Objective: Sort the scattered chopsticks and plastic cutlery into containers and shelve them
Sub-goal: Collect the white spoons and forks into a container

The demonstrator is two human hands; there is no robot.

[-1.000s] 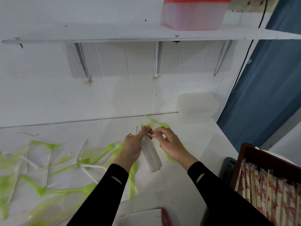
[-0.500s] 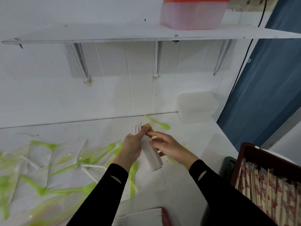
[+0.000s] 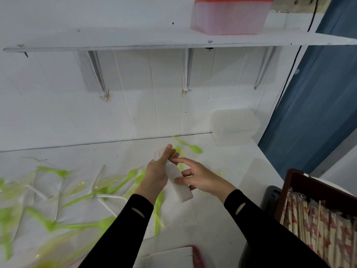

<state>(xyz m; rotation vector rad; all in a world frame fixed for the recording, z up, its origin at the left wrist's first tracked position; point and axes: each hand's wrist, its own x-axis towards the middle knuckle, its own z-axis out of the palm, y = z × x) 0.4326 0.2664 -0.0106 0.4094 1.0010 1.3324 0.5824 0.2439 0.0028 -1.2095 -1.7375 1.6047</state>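
Gripping white fork bundle [image 3: 183, 192] near tines: left hand [image 3: 156, 176]; right hand [image 3: 202, 180] pinches its lower half.

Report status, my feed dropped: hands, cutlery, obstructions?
Left hand grips white cutlery stack; right hand pinches its lower end. Green cutlery scattered on counter, left. Green spoon just beyond hands.

I am sliding the right hand [image 3: 201, 178] down the bundle of white cutlery [image 3: 182, 191], off the upper end it was pinching; its thumb is now settling lower on the handles.
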